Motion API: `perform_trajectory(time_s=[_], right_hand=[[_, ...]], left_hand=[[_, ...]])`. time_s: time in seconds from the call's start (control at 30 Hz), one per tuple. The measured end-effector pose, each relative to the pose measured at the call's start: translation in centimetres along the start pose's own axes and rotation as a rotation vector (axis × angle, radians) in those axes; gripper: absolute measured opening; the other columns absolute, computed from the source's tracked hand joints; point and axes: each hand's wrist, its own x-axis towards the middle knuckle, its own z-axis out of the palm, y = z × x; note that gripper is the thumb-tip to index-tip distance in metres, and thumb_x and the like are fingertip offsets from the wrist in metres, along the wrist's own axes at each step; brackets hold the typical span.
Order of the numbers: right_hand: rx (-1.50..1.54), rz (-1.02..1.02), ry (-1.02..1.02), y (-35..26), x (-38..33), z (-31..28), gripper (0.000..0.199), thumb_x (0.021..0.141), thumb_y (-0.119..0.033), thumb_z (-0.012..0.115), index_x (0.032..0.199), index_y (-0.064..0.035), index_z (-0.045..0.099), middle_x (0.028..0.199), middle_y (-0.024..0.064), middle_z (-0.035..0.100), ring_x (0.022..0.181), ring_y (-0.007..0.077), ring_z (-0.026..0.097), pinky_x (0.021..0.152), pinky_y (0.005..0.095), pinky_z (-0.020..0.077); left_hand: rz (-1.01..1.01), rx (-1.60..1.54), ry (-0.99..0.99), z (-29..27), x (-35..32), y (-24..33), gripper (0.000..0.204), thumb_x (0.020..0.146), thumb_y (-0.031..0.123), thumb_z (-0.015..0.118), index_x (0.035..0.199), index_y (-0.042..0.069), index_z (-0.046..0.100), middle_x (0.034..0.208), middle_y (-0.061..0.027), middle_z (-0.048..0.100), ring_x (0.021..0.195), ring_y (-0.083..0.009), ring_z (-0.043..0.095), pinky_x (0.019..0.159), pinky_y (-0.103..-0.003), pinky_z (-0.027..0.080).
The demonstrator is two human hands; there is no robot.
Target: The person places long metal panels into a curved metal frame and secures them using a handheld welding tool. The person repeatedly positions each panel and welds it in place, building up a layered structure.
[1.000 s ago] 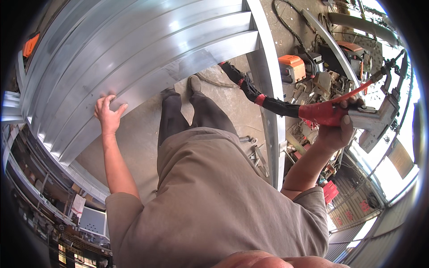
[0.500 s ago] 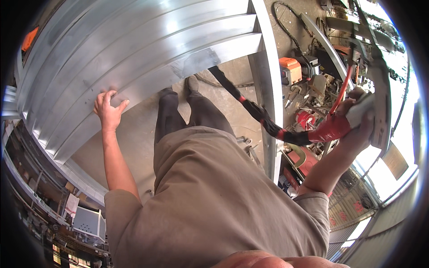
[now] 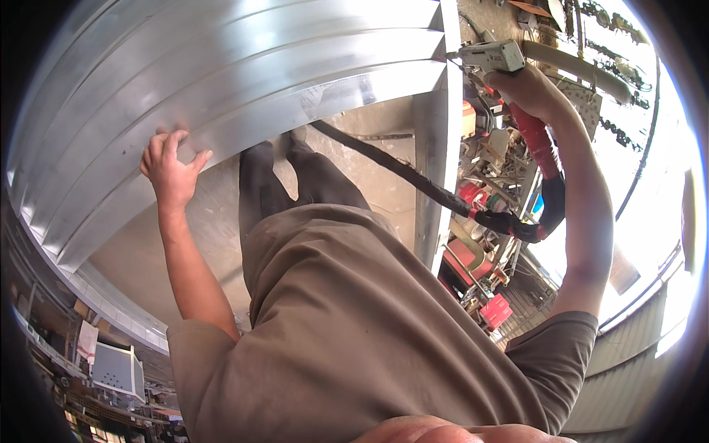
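Note:
My left hand (image 3: 174, 168) rests on the near slat of a silver slatted metal panel (image 3: 244, 100), its fingers bent and apart, thumb spread to the right. At the panel's right end, my right hand (image 3: 526, 90) is wrapped round the grip of a pistol-shaped welding gun (image 3: 493, 55), grey with a thin nozzle. The nozzle points left at the upright metal frame bar (image 3: 436, 170), close to a slat's end; whether it touches I cannot tell. From the red-wrapped grip, a thick black cable (image 3: 391, 164) loops down and runs left beneath the panel.
Beyond the bar lies a clutter of tools and scraps, with a red box (image 3: 467, 262) and a red container (image 3: 496, 311). A fat grey tube (image 3: 580, 70) is behind the gun. A grey-white perforated box (image 3: 118, 371) stands at lower left.
My right hand has swung the welding gun up and to the left, from the far right to the frame bar. The cable has shifted with it. My left hand stays on the slat.

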Motion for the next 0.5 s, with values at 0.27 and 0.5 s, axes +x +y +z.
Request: perform_trajectory(time_s=[0.27,0.5], right_hand=[[-0.008,0.106,-0.099,-1.5,3.7,-0.3,0.038,0.089,-0.033,0.066,0.109,-0.0010,0.066,0.081,0.0086,0.068,0.061,0.0173,0.068,0.056,0.0330,0.0574],[-0.053,0.149,-0.125,-2.4,5.1,0.0,0.037,0.089,-0.031,0.067,0.107,0.0010,0.065,0.080,0.0091,0.068,0.058,0.0188,0.068,0.053,0.0337,0.0580]], left_hand=[[-0.023,-0.016,-0.017,-0.5,0.3,0.5,0.056,0.069,0.034,0.092,0.118,0.021,0.067,0.120,-0.0018,0.055,0.118,-0.0285,0.049,0.110,-0.051,0.029],[-0.034,0.006,-0.041,-0.8,0.3,0.5,0.057,0.072,0.039,0.089,0.122,0.023,0.066,0.121,-0.0011,0.056,0.120,-0.0293,0.050,0.110,-0.053,0.031]])
